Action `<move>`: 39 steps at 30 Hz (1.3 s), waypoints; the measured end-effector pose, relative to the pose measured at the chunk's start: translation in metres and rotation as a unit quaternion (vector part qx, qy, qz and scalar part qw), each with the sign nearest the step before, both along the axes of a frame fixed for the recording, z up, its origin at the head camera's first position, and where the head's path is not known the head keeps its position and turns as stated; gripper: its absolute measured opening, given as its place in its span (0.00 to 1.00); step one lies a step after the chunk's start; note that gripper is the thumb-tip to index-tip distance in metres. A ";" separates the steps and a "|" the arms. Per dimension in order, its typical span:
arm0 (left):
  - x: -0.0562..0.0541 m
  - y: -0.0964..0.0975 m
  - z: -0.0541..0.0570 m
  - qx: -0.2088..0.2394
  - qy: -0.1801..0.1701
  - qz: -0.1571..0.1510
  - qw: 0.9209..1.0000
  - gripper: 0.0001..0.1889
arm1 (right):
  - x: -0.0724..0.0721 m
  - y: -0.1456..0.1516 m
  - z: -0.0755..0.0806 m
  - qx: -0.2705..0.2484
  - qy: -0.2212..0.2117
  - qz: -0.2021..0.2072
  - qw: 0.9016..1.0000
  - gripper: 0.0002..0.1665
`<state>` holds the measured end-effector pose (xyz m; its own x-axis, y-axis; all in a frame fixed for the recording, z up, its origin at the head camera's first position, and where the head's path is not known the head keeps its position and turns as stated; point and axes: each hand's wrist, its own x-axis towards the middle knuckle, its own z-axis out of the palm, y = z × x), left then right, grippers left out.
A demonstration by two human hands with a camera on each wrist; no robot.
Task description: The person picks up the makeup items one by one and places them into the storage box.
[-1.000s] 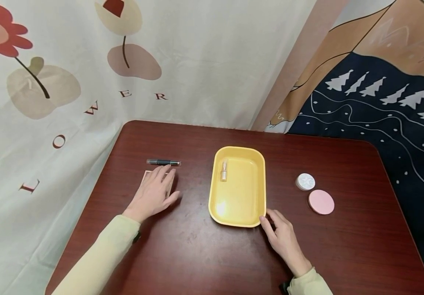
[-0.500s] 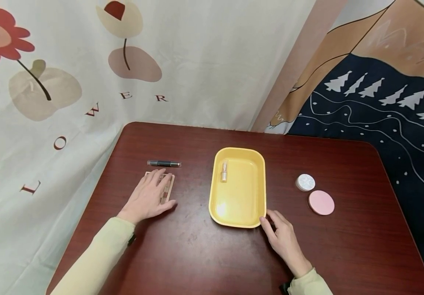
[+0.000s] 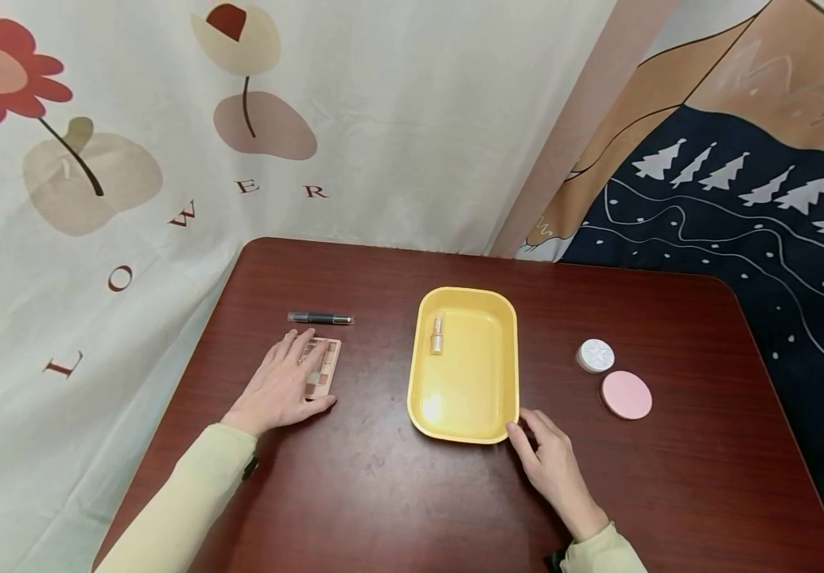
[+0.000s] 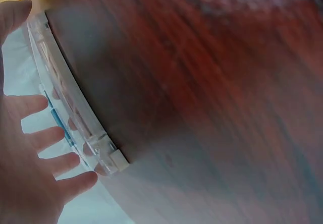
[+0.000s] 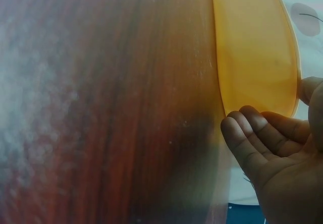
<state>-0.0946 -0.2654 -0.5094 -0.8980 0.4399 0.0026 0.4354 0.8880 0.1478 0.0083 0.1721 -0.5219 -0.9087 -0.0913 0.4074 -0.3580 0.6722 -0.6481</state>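
Observation:
My left hand (image 3: 277, 388) lies spread over an eyeshadow palette (image 3: 323, 371) at the left of the table, covering its left part. In the left wrist view its fingers (image 4: 70, 187) are straight and apart, above the upper face of the palette (image 4: 70, 88). Whether they touch it I cannot tell. My right hand (image 3: 553, 469) rests against the near right corner of a yellow tray (image 3: 463, 436). Seen from the right wrist, the thumb is by the rim and the fingertips (image 5: 232, 125) lie against the outer wall. Inside the tray is a clear-capped lipstick (image 3: 437, 338).
A dark double-ended makeup pencil (image 3: 321, 318) lies just beyond the palette. Right of the tray sit a small white round case (image 3: 595, 356) and a pink round compact (image 3: 626, 395). Printed curtains (image 3: 412, 119) hang behind the table's far edge.
My left hand has drawn back toward me and slightly left, so more of the palette shows. The palette stays about where it was. My right hand and the tray have not moved.

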 end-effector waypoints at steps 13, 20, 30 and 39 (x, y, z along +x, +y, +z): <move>-0.002 -0.002 0.000 -0.003 -0.025 0.028 0.999 0.51 | 0.001 -0.002 0.002 -0.003 0.003 -0.001 1.000 0.13; -0.006 -0.003 0.002 -0.006 -0.064 0.059 0.996 0.57 | 0.001 -0.001 0.000 -0.001 -0.006 -0.003 1.000 0.13; -0.008 -0.006 0.005 -0.019 -0.058 0.044 0.997 0.61 | 0.001 -0.002 0.000 0.003 -0.008 -0.006 1.000 0.13; -0.010 -0.009 0.007 -0.024 -0.040 0.016 0.999 0.59 | 0.001 -0.002 0.001 0.001 -0.009 -0.005 1.000 0.12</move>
<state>-0.1044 -0.2747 -0.5022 -0.9084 0.4082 -0.0899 0.3947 0.9085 0.1370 0.0097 0.1701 -0.5210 -0.9164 -0.0831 0.3916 -0.3402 0.6771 -0.6525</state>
